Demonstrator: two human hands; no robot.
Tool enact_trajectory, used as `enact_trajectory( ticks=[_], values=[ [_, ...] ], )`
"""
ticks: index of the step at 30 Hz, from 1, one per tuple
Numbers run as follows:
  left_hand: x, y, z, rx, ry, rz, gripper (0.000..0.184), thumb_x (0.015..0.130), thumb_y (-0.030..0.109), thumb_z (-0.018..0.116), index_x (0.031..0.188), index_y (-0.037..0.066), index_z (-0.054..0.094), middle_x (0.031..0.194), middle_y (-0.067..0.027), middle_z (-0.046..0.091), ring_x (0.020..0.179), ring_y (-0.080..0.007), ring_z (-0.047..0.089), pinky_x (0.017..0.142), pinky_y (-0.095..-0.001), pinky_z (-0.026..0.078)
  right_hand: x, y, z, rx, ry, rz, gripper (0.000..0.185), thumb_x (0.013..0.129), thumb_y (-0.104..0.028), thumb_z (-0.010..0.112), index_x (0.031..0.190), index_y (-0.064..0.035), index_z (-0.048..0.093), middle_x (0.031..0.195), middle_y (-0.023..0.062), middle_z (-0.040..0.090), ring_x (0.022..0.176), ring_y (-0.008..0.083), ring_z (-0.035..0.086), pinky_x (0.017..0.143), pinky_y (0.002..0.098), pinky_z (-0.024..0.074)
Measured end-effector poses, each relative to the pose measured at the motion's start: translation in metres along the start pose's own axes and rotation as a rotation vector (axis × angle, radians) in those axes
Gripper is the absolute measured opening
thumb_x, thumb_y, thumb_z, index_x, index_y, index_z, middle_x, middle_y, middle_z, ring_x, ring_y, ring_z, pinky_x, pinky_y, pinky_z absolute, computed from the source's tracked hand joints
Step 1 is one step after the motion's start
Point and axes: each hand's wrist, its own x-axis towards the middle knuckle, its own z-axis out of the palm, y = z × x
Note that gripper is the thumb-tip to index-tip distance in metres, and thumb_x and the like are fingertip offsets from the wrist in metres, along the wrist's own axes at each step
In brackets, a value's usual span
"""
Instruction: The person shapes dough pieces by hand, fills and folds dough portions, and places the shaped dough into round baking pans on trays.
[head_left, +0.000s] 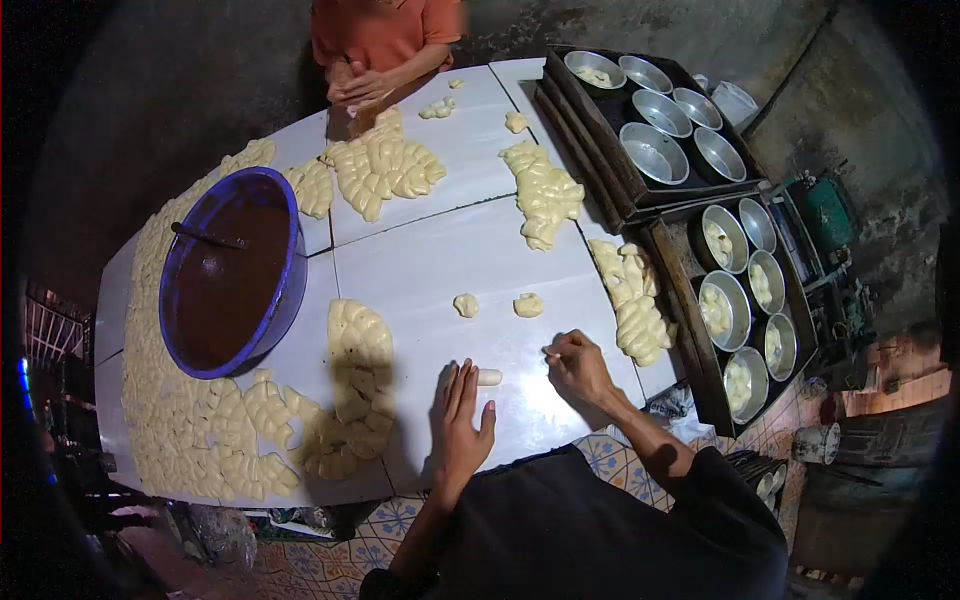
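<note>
On the white tiled table [530,420], my left hand [463,420] lies with its fingers stretched out and the thumb apart, beside a small rolled piece of dough [489,377]. To the right, my right hand [578,368] is closed in a pinch; what its fingertips hold is too small to make out. Two small dough lumps, one on the left [466,305] and one on the right [528,305], sit beyond my hands. A larger sheet of dough pieces [362,350] lies left of my left hand.
A blue basin [297,262] of brown filling with a utensil stands at the left, among many dough pieces [190,420]. Dark trays with round tins [725,310] line the right side. Across the table, a person in an orange shirt [375,35] has both hands together.
</note>
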Motion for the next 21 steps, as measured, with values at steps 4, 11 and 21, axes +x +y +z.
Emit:
enact_trajectory(
  ticks=[4, 11, 21],
  values=[
    [0.007, 0.020, -0.005, -0.512, 0.014, -0.226, 0.046, 0.092, 0.012, 0.060, 0.135, -0.002, 0.048, 0.121, -0.0118, 0.060, 0.112, -0.0175, 0.053, 0.096, -0.0308, 0.041, -0.011, -0.083, -0.013, 0.571, -0.136, -0.124, 0.029, 0.085, -0.013, 0.068, 0.113, -0.0061, 0.068, 0.114, 0.0084, 0.050, 0.106, 0.0181, 0.052, 0.084, 0.0324, 0.0469],
    [0.001, 0.039, -0.004, -0.790, 0.440, -0.295, 0.014, 0.086, -0.001, 0.067, 0.099, -0.008, 0.065, 0.095, -0.0084, 0.064, 0.089, -0.0119, 0.060, 0.081, -0.0251, 0.047, 0.007, -0.115, 0.024, 0.817, -0.074, -0.207, 0.030, 0.097, -0.023, 0.053, 0.115, -0.0025, 0.065, 0.111, 0.0083, 0.051, 0.095, 0.0156, 0.052, 0.079, 0.0303, 0.0462],
    [0.013, 0.016, -0.047, -2.022, 0.082, -0.633, 0.111, 0.069, 0.074, 0.062, 0.143, -0.003, 0.031, 0.139, -0.0222, 0.040, 0.128, -0.0310, 0.041, 0.107, -0.0406, 0.034, 0.035, -0.118, 0.055, 1.069, -0.510, -0.259, 0.101, 0.077, -0.058, 0.069, 0.151, -0.0122, 0.019, 0.153, 0.0123, 0.022, 0.135, 0.0278, 0.028, 0.111, 0.0444, 0.0228]
  ],
)
